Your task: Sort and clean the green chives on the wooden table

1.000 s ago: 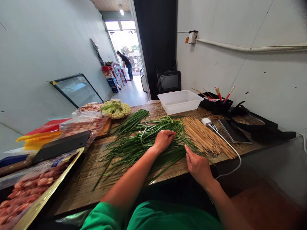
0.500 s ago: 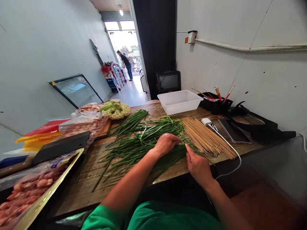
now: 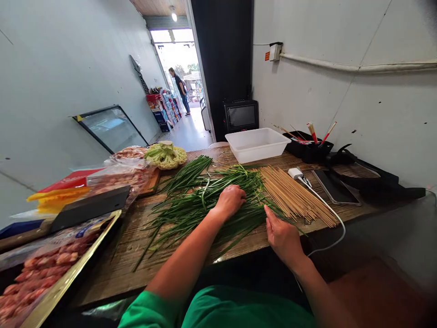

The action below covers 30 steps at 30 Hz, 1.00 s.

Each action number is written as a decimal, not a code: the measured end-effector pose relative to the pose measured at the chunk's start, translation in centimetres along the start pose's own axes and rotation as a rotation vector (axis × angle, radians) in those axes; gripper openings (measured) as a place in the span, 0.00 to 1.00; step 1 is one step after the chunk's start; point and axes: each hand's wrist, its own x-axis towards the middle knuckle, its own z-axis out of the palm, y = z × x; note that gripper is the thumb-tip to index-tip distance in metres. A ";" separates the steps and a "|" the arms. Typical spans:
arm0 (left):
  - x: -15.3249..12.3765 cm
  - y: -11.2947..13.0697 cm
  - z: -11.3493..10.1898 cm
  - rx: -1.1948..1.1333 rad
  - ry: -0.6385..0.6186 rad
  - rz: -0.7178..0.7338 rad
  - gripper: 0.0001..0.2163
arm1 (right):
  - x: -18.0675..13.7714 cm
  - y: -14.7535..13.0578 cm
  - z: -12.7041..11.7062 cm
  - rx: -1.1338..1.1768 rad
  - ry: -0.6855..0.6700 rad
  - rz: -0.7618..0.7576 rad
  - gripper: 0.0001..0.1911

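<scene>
Long green garlic chives (image 3: 191, 200) lie in a loose heap across the middle of the wooden table (image 3: 136, 237). My left hand (image 3: 231, 200) rests on the heap, its fingers curled down around some chives; the fingertips are hidden. To its right, near the front edge, my right hand (image 3: 283, 234) is closed with the index finger stretched forward beside the chive ends. It appears to grip a thin bamboo skewer, mostly hidden, with a pale end showing below the wrist. Many bamboo skewers (image 3: 297, 196) lie spread just beyond this hand.
A white plastic tub (image 3: 257, 146) stands at the back. A cauliflower (image 3: 166, 156), bagged meat and a cleaver (image 3: 92, 207) are on the left, by packed red meat (image 3: 44, 269). On the right are a charger (image 3: 295, 173), cable and phone (image 3: 336, 187). A person stands far off.
My left hand has drawn back leftward from near the right fingertips onto the chive heap. The right hand stays almost still. The distant person has straightened up.
</scene>
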 end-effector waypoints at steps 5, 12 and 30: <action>-0.1 0.1 -0.2 0.020 -0.013 0.020 0.09 | -0.1 0.1 0.1 0.020 0.004 -0.005 0.24; -0.7 0.8 -0.9 0.079 -0.046 -0.034 0.09 | -0.1 0.1 0.1 0.004 -0.021 -0.004 0.24; 0.7 0.9 1.3 -0.469 0.187 -0.293 0.10 | 0.0 0.4 0.0 0.034 -0.003 -0.050 0.23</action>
